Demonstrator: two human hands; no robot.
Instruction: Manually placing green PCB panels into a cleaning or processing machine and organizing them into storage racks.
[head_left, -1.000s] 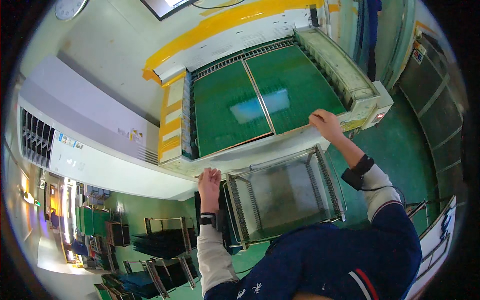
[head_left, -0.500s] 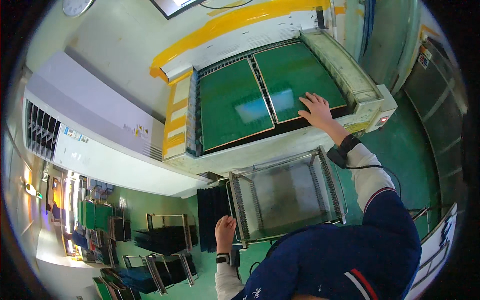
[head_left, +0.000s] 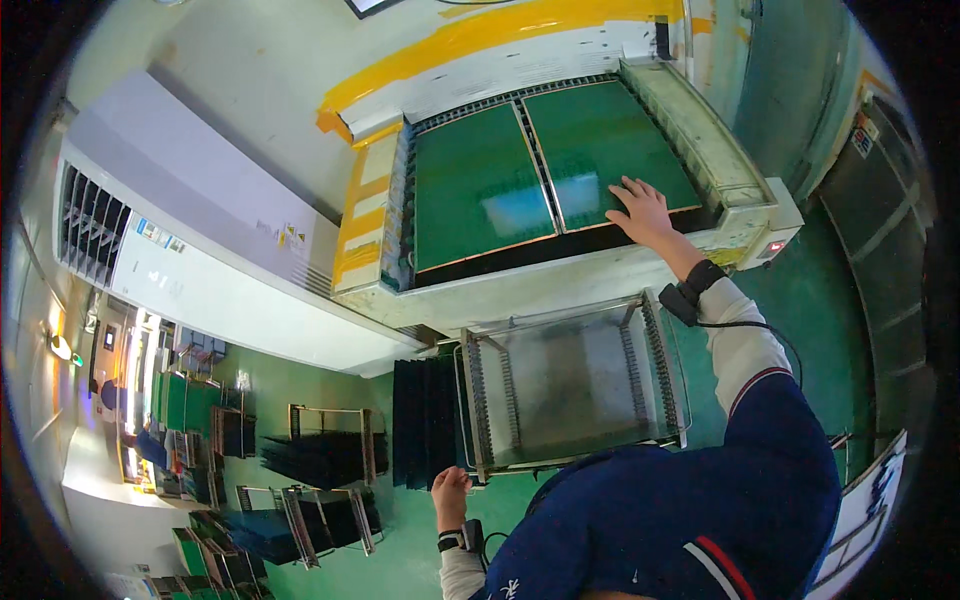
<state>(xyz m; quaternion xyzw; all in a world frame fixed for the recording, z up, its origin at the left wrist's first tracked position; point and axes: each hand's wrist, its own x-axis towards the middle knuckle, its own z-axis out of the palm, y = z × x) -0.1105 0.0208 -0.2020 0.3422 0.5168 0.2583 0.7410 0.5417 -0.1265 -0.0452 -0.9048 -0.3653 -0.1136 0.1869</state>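
Two green copper-edged panels, like circuit board panels, lie side by side on the roller conveyor of a pale machine (head_left: 740,192). My right hand (head_left: 642,212) is at the near edge of the right panel (head_left: 612,135), fingers spread and fingertips over its surface; whether they press on it I cannot tell. The left panel (head_left: 475,180) has no hand on it. Low down, my left hand (head_left: 452,490) hangs with curled fingers beside the metal rack (head_left: 560,390), and nothing shows in it. Both wrists wear dark bands with cables.
The slotted rack stands between me and the machine. Dark hanging sheets (head_left: 425,420) are at its left. A white air conditioner (head_left: 230,270) lies along the machine's left side. Farther left, several racks (head_left: 325,450) of dark panels stand on the green floor (head_left: 420,540).
Both panels have slid farther into the machine, leaving a wider dark strip at its near edge. My right hand stays at the right panel's near edge. My left hand is slightly lower in view.
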